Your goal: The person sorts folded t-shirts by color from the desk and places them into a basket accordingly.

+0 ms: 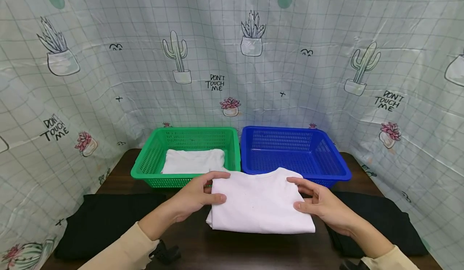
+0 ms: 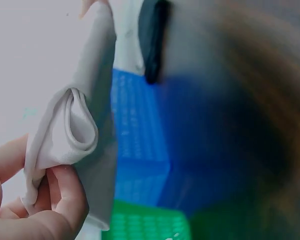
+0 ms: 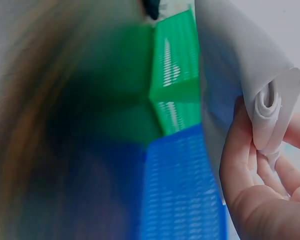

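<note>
A folded white T-shirt (image 1: 261, 203), its curved neckline along the top edge, is held up in front of the two baskets. At its left side my left hand (image 1: 197, 195) pinches the cloth between thumb and fingers. My right hand (image 1: 319, 201) grips the opposite side in the same way. In the left wrist view, a rolled fold of the shirt (image 2: 80, 125) hangs by the fingers (image 2: 67, 187). The right wrist view has the shirt's other folded edge (image 3: 267, 105) beside the curled fingers (image 3: 237, 155).
Behind the shirt stand a green basket (image 1: 137, 169) holding a folded white garment (image 1: 193, 161) and a blue basket (image 1: 282, 157). Folded black cloth (image 1: 105, 221) lies at left, another black piece (image 1: 380, 221) at right, on the dark wooden table (image 1: 232, 250). A printed curtain (image 1: 232, 60) surrounds the table.
</note>
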`<act>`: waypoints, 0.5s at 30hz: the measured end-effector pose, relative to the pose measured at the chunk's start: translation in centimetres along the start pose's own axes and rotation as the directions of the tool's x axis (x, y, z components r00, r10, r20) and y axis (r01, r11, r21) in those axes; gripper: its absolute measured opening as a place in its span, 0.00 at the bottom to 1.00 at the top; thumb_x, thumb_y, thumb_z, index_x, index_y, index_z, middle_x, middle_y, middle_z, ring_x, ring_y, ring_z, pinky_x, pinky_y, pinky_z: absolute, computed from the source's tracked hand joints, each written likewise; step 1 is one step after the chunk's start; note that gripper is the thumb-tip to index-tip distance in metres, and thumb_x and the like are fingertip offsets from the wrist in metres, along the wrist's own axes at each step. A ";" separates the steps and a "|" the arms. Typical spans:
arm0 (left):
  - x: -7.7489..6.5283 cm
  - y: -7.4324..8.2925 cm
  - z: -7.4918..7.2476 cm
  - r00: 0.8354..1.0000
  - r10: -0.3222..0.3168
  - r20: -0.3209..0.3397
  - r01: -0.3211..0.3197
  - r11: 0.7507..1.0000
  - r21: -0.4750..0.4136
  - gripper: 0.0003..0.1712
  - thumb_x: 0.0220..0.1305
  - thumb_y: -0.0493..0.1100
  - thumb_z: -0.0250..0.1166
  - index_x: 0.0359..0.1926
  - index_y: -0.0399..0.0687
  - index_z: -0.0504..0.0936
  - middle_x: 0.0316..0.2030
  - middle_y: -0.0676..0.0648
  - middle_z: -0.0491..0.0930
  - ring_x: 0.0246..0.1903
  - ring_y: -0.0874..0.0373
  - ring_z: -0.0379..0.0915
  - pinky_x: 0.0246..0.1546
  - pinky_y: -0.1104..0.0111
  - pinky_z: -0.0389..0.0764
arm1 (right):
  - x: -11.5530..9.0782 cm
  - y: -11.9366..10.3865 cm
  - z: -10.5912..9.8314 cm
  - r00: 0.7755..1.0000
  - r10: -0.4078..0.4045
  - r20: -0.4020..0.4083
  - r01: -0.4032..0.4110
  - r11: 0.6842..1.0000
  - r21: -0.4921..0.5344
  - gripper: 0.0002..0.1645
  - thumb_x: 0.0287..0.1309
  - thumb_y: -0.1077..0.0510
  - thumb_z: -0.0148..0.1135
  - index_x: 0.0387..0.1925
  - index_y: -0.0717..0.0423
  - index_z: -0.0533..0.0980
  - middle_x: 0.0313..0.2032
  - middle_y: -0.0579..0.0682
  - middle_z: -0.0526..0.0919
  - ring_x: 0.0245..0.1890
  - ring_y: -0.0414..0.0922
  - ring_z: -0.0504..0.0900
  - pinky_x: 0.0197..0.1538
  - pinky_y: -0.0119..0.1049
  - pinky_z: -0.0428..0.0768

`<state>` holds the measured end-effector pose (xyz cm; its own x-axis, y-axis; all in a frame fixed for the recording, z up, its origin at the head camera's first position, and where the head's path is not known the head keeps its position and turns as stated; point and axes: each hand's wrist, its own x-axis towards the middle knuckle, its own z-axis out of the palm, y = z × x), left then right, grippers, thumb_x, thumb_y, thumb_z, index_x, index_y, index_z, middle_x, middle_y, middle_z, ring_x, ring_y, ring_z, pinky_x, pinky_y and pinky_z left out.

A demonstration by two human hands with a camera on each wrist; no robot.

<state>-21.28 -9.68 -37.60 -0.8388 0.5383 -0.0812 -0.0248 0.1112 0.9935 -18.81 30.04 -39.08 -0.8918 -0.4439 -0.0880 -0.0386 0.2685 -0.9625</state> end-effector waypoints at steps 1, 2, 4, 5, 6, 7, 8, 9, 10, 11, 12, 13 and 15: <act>-0.1 0.3 -0.4 1.000 0.007 -0.007 -0.007 1.000 0.005 0.39 0.69 0.38 0.74 0.77 0.43 0.70 0.62 0.36 0.78 0.53 0.49 0.83 0.55 0.55 0.86 | 0.3 -0.4 0.1 1.000 -0.004 -0.003 0.004 1.000 0.002 0.43 0.75 0.57 0.66 0.83 0.50 0.58 0.83 0.64 0.49 0.79 0.67 0.56 0.67 0.52 0.80; -0.2 0.6 -0.8 1.000 0.015 -0.014 -0.015 1.000 0.008 0.39 0.69 0.38 0.74 0.78 0.44 0.69 0.63 0.35 0.77 0.53 0.49 0.82 0.54 0.55 0.86 | 0.6 -0.8 0.2 1.000 -0.010 -0.006 0.010 1.000 0.003 0.44 0.75 0.56 0.66 0.83 0.49 0.58 0.83 0.64 0.49 0.79 0.66 0.58 0.66 0.50 0.80; -0.3 1.1 -1.6 0.999 0.034 -0.037 -0.033 0.999 0.011 0.40 0.70 0.39 0.74 0.78 0.46 0.68 0.65 0.35 0.74 0.54 0.49 0.82 0.54 0.56 0.86 | 1.4 -1.7 0.3 1.000 -0.026 -0.013 0.026 1.000 0.017 0.44 0.74 0.57 0.67 0.84 0.48 0.58 0.82 0.64 0.51 0.76 0.64 0.66 0.64 0.48 0.82; -0.3 1.4 -2.1 0.998 0.044 -0.050 -0.044 0.999 0.011 0.41 0.70 0.39 0.74 0.79 0.48 0.68 0.66 0.35 0.73 0.55 0.49 0.81 0.53 0.56 0.86 | 1.8 -2.1 0.4 0.999 -0.036 -0.015 0.036 0.999 0.028 0.45 0.74 0.57 0.67 0.84 0.48 0.57 0.81 0.64 0.52 0.74 0.61 0.71 0.62 0.47 0.83; -0.4 1.7 -2.6 0.996 0.056 -0.065 -0.055 0.998 0.015 0.41 0.69 0.38 0.74 0.79 0.49 0.68 0.66 0.35 0.72 0.55 0.49 0.81 0.53 0.57 0.86 | 2.3 -2.6 0.5 0.999 -0.046 -0.019 0.046 0.998 0.039 0.45 0.74 0.57 0.67 0.84 0.48 0.57 0.80 0.64 0.55 0.71 0.59 0.75 0.60 0.46 0.85; -0.4 1.9 -3.0 0.994 0.068 -0.082 -0.066 0.998 0.019 0.42 0.70 0.38 0.74 0.80 0.50 0.67 0.66 0.35 0.71 0.56 0.49 0.80 0.53 0.57 0.86 | 2.8 -3.0 0.6 0.998 -0.057 -0.023 0.058 0.997 0.046 0.46 0.73 0.58 0.67 0.84 0.48 0.57 0.79 0.64 0.57 0.68 0.57 0.79 0.58 0.46 0.86; -0.3 2.2 -3.6 0.992 0.078 -0.098 -0.076 0.997 0.023 0.42 0.69 0.38 0.74 0.80 0.50 0.67 0.66 0.35 0.71 0.56 0.49 0.80 0.53 0.58 0.86 | 3.4 -3.4 0.7 0.997 -0.071 -0.025 0.073 0.996 0.052 0.46 0.74 0.58 0.67 0.84 0.48 0.56 0.78 0.65 0.59 0.65 0.55 0.82 0.56 0.46 0.87; -0.3 2.4 -4.1 0.990 0.088 -0.114 -0.085 0.996 0.031 0.42 0.70 0.38 0.74 0.80 0.51 0.67 0.67 0.35 0.70 0.56 0.49 0.80 0.53 0.59 0.86 | 4.0 -3.7 0.8 0.996 -0.083 -0.027 0.085 0.995 0.057 0.46 0.73 0.59 0.68 0.84 0.49 0.56 0.77 0.66 0.61 0.62 0.54 0.84 0.55 0.46 0.87; -0.2 2.6 -4.6 0.987 0.092 -0.130 -0.088 0.995 0.036 0.42 0.70 0.37 0.73 0.80 0.51 0.66 0.67 0.36 0.70 0.56 0.49 0.80 0.52 0.60 0.86 | 4.7 -4.0 0.9 0.995 -0.094 -0.030 0.096 0.994 0.055 0.46 0.73 0.59 0.68 0.84 0.49 0.56 0.76 0.66 0.62 0.62 0.52 0.84 0.54 0.46 0.88; -0.1 2.8 -5.2 0.984 0.096 -0.148 -0.090 0.995 0.045 0.42 0.70 0.37 0.73 0.81 0.51 0.66 0.67 0.36 0.70 0.56 0.49 0.79 0.52 0.60 0.86 | 5.4 -4.3 1.0 0.994 -0.105 -0.034 0.106 0.993 0.053 0.46 0.73 0.58 0.68 0.84 0.48 0.57 0.76 0.65 0.63 0.61 0.51 0.85 0.53 0.46 0.88; 0.0 2.9 -5.8 0.981 0.097 -0.166 -0.090 0.995 0.051 0.42 0.70 0.37 0.73 0.81 0.51 0.66 0.68 0.36 0.69 0.55 0.49 0.79 0.51 0.61 0.86 | 6.2 -4.6 1.1 0.993 -0.114 -0.036 0.116 0.992 0.047 0.46 0.73 0.58 0.69 0.84 0.48 0.57 0.76 0.65 0.64 0.60 0.51 0.86 0.53 0.46 0.88; 0.2 3.1 -6.4 0.979 0.097 -0.181 -0.087 0.994 0.060 0.42 0.71 0.37 0.72 0.81 0.51 0.65 0.69 0.36 0.69 0.55 0.49 0.79 0.51 0.62 0.86 | 7.0 -4.8 1.3 0.991 -0.125 -0.039 0.126 0.991 0.040 0.46 0.73 0.58 0.69 0.84 0.48 0.57 0.76 0.64 0.64 0.60 0.52 0.86 0.53 0.46 0.88; 0.5 3.4 -7.6 0.973 0.093 -0.210 -0.079 0.994 0.076 0.42 0.72 0.37 0.71 0.82 0.51 0.65 0.70 0.36 0.67 0.54 0.50 0.78 0.51 0.63 0.86 | 8.6 -5.3 1.6 0.990 -0.138 -0.040 0.139 0.990 0.037 0.46 0.73 0.58 0.69 0.84 0.47 0.58 0.76 0.63 0.65 0.61 0.53 0.85 0.53 0.47 0.88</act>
<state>-25.90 -15.41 -33.70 -0.9329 0.3589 0.0306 0.0828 0.1311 0.9879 -25.61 23.46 -35.13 -0.8952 -0.4421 0.0556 -0.1455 0.1721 -0.9743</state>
